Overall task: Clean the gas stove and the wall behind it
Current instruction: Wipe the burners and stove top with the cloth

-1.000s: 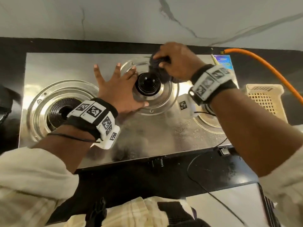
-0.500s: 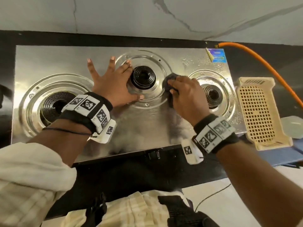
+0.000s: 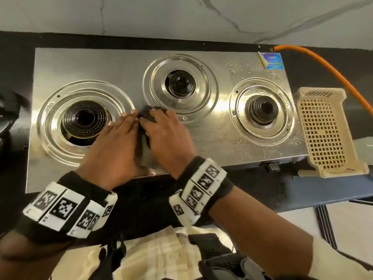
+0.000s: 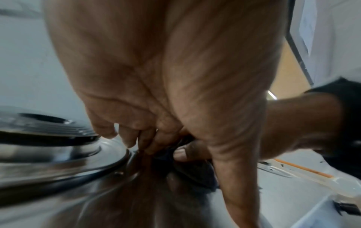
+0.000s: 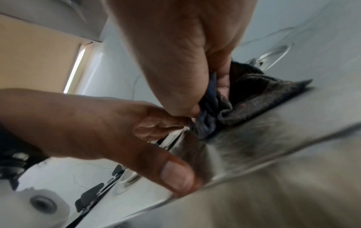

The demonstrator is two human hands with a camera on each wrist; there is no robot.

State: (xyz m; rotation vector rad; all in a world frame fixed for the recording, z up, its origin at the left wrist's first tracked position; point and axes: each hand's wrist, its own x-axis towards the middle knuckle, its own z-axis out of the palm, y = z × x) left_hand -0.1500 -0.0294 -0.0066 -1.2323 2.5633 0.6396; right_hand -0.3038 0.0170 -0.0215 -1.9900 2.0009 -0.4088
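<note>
The steel gas stove (image 3: 121, 63) has three burners, left (image 3: 85, 119), middle (image 3: 180, 83) and right (image 3: 261, 110), under a pale marble wall (image 3: 181, 17). My right hand (image 3: 166, 131) grips a dark cloth (image 3: 148, 115) and presses it on the steel between the left and middle burner rings. In the right wrist view its thumb and fingers bunch the cloth (image 5: 254, 95). My left hand (image 3: 119, 136) lies flat beside it, fingers straight over the left ring's edge, fingertips next to the cloth (image 4: 195, 169).
A cream perforated plastic basket (image 3: 323, 132) sits against the stove's right end. An orange gas hose (image 3: 323, 65) runs off behind it. Water drops cover the steel around the right burner. Black countertop (image 3: 262, 190) surrounds the stove; a dark object (image 3: 8, 110) sits at the left edge.
My right hand carried the cloth from behind the middle burner, round its right side, to the front left of its ring. My left hand slid off the middle ring toward the left burner.
</note>
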